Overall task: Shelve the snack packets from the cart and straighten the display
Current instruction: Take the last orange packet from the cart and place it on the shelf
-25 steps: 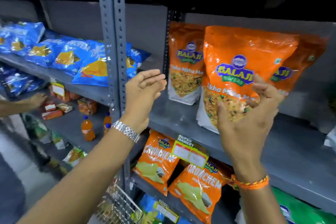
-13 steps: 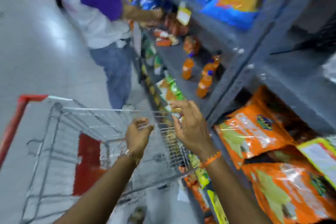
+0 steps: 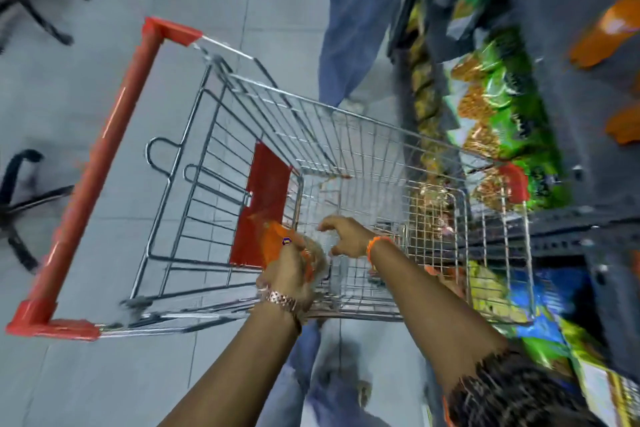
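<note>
Grey tiled floor [image 3: 114,107] fills the view from 9 to 12 o'clock, with shelves [image 3: 588,218] of blurred green, yellow and orange packs running down the 3 o'clock side. I am looking straight down into a wire cart [image 3: 346,135] with a red handle [image 3: 100,166] at 9 o'clock and a red flap [image 3: 266,184] inside its rear end.

My left hand [image 3: 291,270], metal watch [image 3: 282,298] on the wrist, is down inside the cart near centre, fingers curled round an orange packet [image 3: 277,243] that sits low against the red flap. The packet is smeared by motion, so I cannot tell how much of it the hand covers. My right hand [image 3: 346,236], with an orange thread band [image 3: 375,243] at the wrist, hangs just beside it at 1 o'clock from the left hand, fingers loosely curled and apart, touching nothing that I can make out.

At 12 o'clock another person's blue trouser legs [image 3: 353,21] stand beside the shelves. A black chair base [image 3: 24,204] shows at 9 o'clock, past the handle.
</note>
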